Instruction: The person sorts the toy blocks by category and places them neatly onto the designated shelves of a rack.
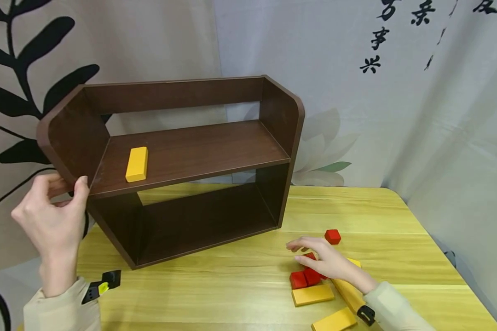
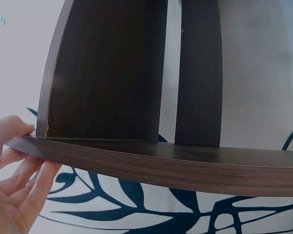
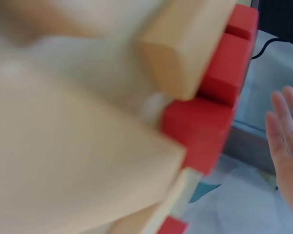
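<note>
A dark brown two-tier shelf [image 1: 203, 145] stands on the table. My left hand [image 1: 60, 214] pinches the front edge of its left side panel between thumb and fingers; in the left wrist view the hand [image 2: 17, 180] holds the panel [image 2: 185, 170] at the lower left. A yellow block [image 1: 137, 164] lies on the middle board, toward the left. Beside the shelf, my right hand [image 1: 329, 262] hovers with loosely extended fingers over several red blocks [image 1: 298, 280], partly hiding them. In the right wrist view, the hand [image 3: 289, 146] appears at the right edge, holding nothing visible.
Yellow blocks [image 1: 313, 295] lie near the right forearm, some partly covered by it. A single red block [image 1: 332, 236] sits farther back on the wooden table [image 1: 397, 243]. Behind hangs a printed curtain [image 1: 397, 119].
</note>
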{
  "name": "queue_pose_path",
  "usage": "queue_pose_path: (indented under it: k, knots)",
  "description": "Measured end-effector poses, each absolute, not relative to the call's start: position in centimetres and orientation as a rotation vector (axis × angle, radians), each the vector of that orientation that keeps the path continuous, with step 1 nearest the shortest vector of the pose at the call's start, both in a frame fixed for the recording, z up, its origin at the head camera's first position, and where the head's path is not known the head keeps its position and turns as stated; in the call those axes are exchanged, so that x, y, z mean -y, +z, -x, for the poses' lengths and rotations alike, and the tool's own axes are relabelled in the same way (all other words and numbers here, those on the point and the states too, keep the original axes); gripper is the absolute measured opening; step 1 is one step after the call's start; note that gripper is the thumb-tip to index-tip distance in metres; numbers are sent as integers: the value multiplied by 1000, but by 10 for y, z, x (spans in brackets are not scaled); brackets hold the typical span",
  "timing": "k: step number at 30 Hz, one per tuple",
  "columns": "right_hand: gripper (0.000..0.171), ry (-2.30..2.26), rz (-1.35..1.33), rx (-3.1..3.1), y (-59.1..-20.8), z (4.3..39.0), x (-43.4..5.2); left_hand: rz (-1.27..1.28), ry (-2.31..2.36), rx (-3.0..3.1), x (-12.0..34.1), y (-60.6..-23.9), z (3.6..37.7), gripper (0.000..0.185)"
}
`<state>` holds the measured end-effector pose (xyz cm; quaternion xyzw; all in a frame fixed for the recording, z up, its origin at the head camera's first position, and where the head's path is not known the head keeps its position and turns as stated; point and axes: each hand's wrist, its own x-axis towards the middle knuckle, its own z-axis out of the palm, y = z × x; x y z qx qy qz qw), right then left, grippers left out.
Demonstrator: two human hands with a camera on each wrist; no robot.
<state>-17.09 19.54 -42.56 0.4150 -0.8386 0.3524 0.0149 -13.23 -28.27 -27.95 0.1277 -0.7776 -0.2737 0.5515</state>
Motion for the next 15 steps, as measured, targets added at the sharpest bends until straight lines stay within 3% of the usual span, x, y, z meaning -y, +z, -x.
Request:
queue_pose_path:
  k: [15]
  knots:
    - [28, 1437, -1507, 2636, -442, 147, -252, -297, -650, 1833, 282, -280, 134, 33]
